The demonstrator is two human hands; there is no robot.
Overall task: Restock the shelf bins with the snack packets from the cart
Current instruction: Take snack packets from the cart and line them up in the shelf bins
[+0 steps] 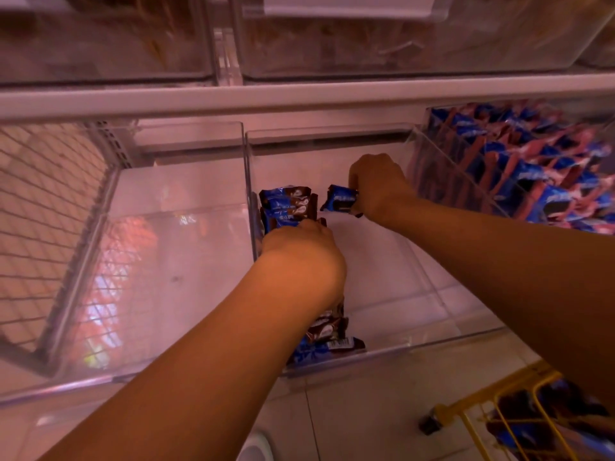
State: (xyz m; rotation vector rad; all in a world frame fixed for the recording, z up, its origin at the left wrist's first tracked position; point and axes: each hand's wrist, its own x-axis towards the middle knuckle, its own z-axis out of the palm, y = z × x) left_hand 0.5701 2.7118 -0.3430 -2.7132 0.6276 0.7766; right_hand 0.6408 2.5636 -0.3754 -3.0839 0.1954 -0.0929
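Both my hands reach into the clear middle shelf bin (429, 324). A row of blue-and-brown snack packets (288, 202) lines its left wall, from the back down to the front lip (329, 344). My left hand (301, 252) rests on top of that row, fingers curled down over the packets. My right hand (379, 188) pinches one blue packet (339, 198) at its right end, holding it just above the bin floor beside the row. The yellow wire cart (519, 414) with more packets stands at the bottom right.
A clear bin (173, 247) stands to the left, next to a wire mesh panel (43, 207). The bin on the right (519, 168) is full of blue-and-red packets. Clear bins sit on the shelf above (299, 94). White tiled floor lies below.
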